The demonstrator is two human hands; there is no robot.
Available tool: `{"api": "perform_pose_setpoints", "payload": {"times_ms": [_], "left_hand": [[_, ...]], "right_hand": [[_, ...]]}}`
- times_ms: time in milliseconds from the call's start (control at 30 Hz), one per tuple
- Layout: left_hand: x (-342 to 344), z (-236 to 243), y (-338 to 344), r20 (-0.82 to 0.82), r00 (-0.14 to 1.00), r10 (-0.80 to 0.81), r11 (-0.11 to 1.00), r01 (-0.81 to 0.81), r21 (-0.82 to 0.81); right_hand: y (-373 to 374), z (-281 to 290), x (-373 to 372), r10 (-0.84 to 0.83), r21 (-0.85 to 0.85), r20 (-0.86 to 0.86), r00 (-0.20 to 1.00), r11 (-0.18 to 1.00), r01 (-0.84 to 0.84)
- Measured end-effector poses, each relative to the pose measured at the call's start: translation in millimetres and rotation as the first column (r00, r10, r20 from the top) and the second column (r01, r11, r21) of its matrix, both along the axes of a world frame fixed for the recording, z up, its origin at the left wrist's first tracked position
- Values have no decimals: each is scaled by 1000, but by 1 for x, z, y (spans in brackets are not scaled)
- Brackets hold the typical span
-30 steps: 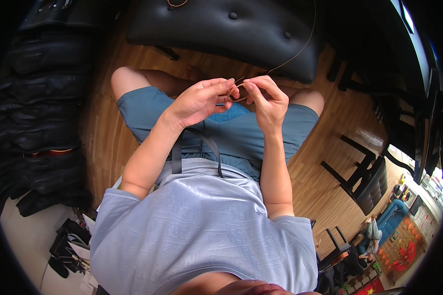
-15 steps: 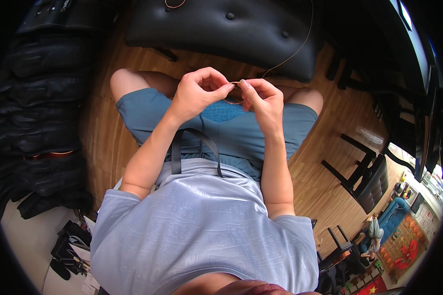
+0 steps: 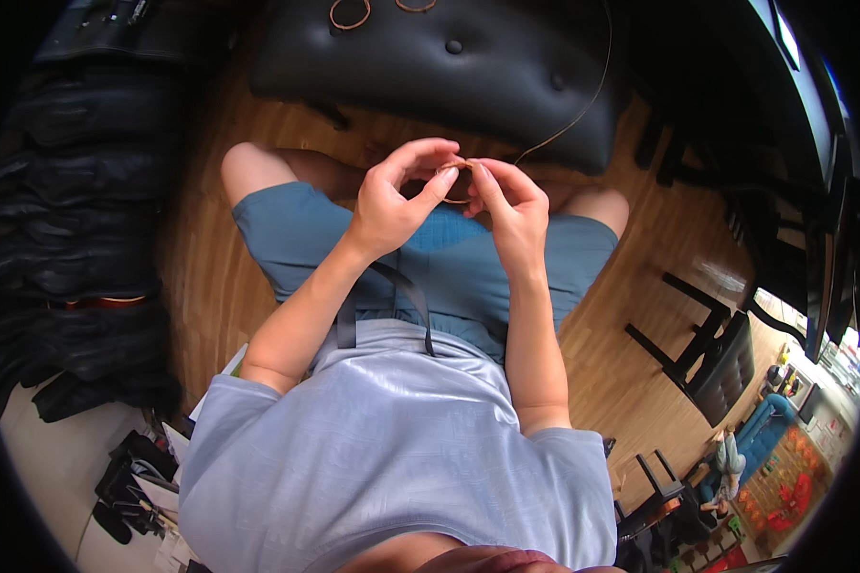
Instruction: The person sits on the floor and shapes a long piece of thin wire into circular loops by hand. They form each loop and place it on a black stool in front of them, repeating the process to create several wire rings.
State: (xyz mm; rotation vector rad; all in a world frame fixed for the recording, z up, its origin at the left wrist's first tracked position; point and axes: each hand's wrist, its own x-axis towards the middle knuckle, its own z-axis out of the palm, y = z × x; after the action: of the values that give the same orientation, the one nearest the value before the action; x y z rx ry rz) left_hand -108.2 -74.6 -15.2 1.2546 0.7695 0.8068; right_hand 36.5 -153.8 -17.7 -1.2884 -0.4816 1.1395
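My left hand (image 3: 388,204) and my right hand (image 3: 518,212) meet in front of me, above my crossed legs. Both pinch a thin brown cord (image 3: 462,163) between thumb and fingers, their tips almost touching. A small curve of the cord hangs below the fingertips, partly hidden by my right hand. From near my right hand a long strand (image 3: 579,116) runs up across the black padded bench (image 3: 392,81). On that bench lies a brown cord ring (image 3: 350,29), with part of a second ring (image 3: 416,10) at the top edge of the view.
Dark leather seating (image 3: 86,220) lines the left side. A black chair (image 3: 721,368) stands on the wooden floor (image 3: 612,353) to the right. Farther off at lower right are a blue sofa (image 3: 763,430) and a person (image 3: 731,468).
My left fingers have shifted over the cord and come closer to the right ones. The view has tilted slightly, so more of the bench and the second ring show.
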Motion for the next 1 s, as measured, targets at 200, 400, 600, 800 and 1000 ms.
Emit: {"api": "perform_pose_setpoints", "payload": {"times_ms": [200,400,600,800,1000], "left_hand": [[-10,7,20,-72,970,-230,929,197,-314],[42,22,81,-314,943,112,829,85,552],[101,-23,168,-395,778,488,337,249,908],[152,-8,131,-378,851,365,428,207,880],[250,-14,88,-312,944,-103,946,190,261]], "right_hand": [[-3,-6,10,-52,-16,189,981,998,56],[-8,-20,15,-213,41,181,960,977,209],[-15,-18,5,-168,22,136,976,986,166],[-30,-28,11,-202,53,56,978,979,199],[-30,-26,34,-488,302,415,767,870,390]]}}
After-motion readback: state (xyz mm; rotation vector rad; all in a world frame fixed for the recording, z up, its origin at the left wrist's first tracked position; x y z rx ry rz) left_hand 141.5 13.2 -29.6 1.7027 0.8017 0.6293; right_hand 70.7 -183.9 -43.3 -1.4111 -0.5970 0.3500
